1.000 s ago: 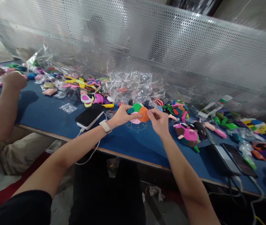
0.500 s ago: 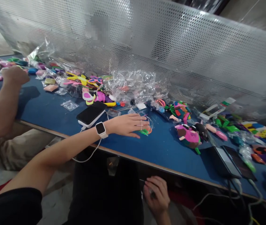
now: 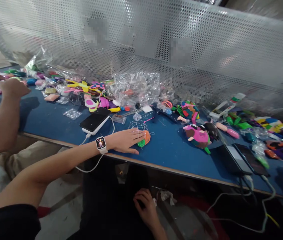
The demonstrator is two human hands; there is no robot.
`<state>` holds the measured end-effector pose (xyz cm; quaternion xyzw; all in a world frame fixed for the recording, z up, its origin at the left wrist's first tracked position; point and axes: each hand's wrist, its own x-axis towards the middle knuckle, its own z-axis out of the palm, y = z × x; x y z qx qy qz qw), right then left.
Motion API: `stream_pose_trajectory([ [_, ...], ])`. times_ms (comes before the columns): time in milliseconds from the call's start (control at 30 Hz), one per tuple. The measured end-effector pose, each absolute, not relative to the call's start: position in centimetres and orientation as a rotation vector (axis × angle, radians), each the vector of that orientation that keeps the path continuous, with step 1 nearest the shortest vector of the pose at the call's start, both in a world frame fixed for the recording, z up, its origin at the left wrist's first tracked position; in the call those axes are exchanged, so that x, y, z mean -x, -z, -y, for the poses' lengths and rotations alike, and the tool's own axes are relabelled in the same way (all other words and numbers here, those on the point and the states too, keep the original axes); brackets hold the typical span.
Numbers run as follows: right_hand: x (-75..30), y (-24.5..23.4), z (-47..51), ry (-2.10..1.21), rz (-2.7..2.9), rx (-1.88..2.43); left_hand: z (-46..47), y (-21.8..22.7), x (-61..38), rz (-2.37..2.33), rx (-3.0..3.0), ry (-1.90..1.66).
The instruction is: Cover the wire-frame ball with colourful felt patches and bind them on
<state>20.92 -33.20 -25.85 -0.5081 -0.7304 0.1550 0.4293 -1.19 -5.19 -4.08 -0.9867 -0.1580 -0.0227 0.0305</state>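
My left hand [image 3: 126, 140], a white watch [image 3: 101, 144] on its wrist, lies flat near the table's front edge with fingers stretched out. Its fingertips rest over a tangle of thin wire mesh [image 3: 134, 125] and beside an orange lump [image 3: 146, 137], which looks like modelling clay. A green lump [image 3: 141, 143] shows under the fingers; the hand hides part of this piece. Below the table edge, over my lap, my right hand [image 3: 145, 204] is loosely curled, and I see nothing in it. A pink stick [image 3: 148, 119] lies just behind the wire.
A phone on a white power bank [image 3: 96, 121] sits left of my hand. Behind lie crumpled clear bags [image 3: 136, 86]. Pink clay figure [image 3: 197, 135] and cabled phones [image 3: 236, 158] are to the right. Another person's hand [image 3: 14, 87] is at far left; a perforated metal panel [image 3: 141, 40] stands behind.
My left hand has drawn slightly left and down, uncovering more of the orange lump and wire. The right hand has shifted left under the table edge, and the watch face has lit up.
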Motion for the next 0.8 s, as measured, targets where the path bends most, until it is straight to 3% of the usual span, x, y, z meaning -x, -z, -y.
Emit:
stream_pose_trajectory([
  [233,-20.5,22.4,33.0,-0.287,1.876,1.199,5.2,3.9,1.2,0.468,3.051,0.082],
  [400,-24.7,12.4,29.3,0.010,1.974,0.846,5.2,3.9,1.2,0.480,3.061,0.060],
  [567,-29.2,4.1,17.1,0.027,2.143,1.246,5.3,3.9,1.2,0.466,3.053,0.106],
  [800,-29.3,5.1,8.1,-0.060,2.444,1.170,5.4,3.9,1.2,0.442,3.059,0.164],
])
